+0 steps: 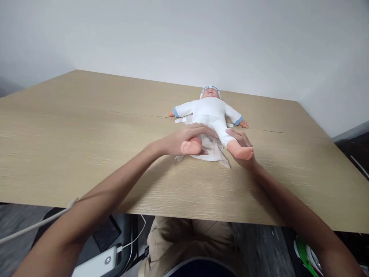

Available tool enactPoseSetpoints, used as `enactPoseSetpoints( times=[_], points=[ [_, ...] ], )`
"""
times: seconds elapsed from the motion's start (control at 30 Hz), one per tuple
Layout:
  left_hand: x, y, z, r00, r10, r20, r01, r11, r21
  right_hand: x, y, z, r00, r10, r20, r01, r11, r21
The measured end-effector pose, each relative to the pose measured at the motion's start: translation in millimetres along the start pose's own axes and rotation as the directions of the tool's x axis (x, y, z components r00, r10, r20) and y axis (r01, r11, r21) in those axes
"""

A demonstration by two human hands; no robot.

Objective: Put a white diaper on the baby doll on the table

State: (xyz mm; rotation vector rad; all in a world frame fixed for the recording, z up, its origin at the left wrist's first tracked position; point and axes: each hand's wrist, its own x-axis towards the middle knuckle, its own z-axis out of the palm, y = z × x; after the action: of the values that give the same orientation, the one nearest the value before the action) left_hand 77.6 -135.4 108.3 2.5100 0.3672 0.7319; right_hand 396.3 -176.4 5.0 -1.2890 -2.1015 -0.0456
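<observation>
A baby doll (210, 111) in a white suit with blue cuffs and a white cap lies on its back on the wooden table (86, 134), feet toward me. A white cloth or diaper (211, 153) lies under its hips and legs. My left hand (184, 137) reaches over the doll's near leg, fingers stretched across the thigh and cloth. My right hand (241, 141) lies under and around the doll's other leg, by the foot (243, 152), fingers curled on it.
The table runs up to a plain white wall behind. Below its front edge I see my lap, a white power bank with a cable (99, 263) on the left and a green and white object (305, 256) at the lower right.
</observation>
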Motion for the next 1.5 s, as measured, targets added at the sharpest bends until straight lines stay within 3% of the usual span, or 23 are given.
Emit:
enactPoseSetpoints(
  times=[0.13,0.23,0.3,0.57,0.77,0.87,0.97,1.07,1.17,1.33,1.5],
  points=[
    [-39,-30,-16.9,0.999,0.004,0.038,-0.010,0.989,0.150,2,15,-5,0.984,-0.172,0.054,0.168,0.983,0.070],
    [-64,-53,-16.0,0.998,-0.015,0.056,0.006,0.987,0.163,3,23,-1,0.956,-0.277,0.096,0.268,0.958,0.097],
    [-75,-60,-10.8,0.998,-0.042,0.047,0.034,0.986,0.161,2,24,3,0.953,-0.283,0.108,0.274,0.957,0.090],
    [-85,-59,2.3,0.985,-0.114,0.127,0.094,0.984,0.151,-4,16,3,0.957,-0.262,0.120,0.252,0.963,0.096],
    [-84,-56,1.4,0.970,-0.155,0.187,0.134,0.984,0.118,3,12,-15,0.965,-0.190,0.180,0.137,0.953,0.271],
    [-81,-48,-2.9,0.947,-0.198,0.253,0.178,0.979,0.102,6,-7,-29,0.955,-0.135,0.262,0.065,0.963,0.260],
    [-78,-36,-3.8,0.929,-0.242,0.281,0.227,0.970,0.085,5,-37,-37,0.942,-0.099,0.320,0.064,0.991,0.118],
    [-73,-28,5.1,0.931,-0.299,0.209,0.283,0.953,0.106,-2,-61,-32,0.940,-0.090,0.329,0.113,0.992,-0.051],
    [-70,-24,20.6,0.940,-0.327,0.100,0.307,0.935,0.176,-6,-69,-23,0.947,-0.070,0.313,0.126,0.979,-0.162],
    [-65,-23,34.4,0.955,-0.298,-0.007,0.283,0.900,0.332,-2,-60,-12,0.967,-0.039,0.251,0.082,0.983,-0.167],
    [-46,-35,25.6,0.921,-0.332,-0.205,0.385,0.858,0.340,16,-44,-7,0.995,0.035,0.094,-0.024,0.994,-0.110]
  ],
)
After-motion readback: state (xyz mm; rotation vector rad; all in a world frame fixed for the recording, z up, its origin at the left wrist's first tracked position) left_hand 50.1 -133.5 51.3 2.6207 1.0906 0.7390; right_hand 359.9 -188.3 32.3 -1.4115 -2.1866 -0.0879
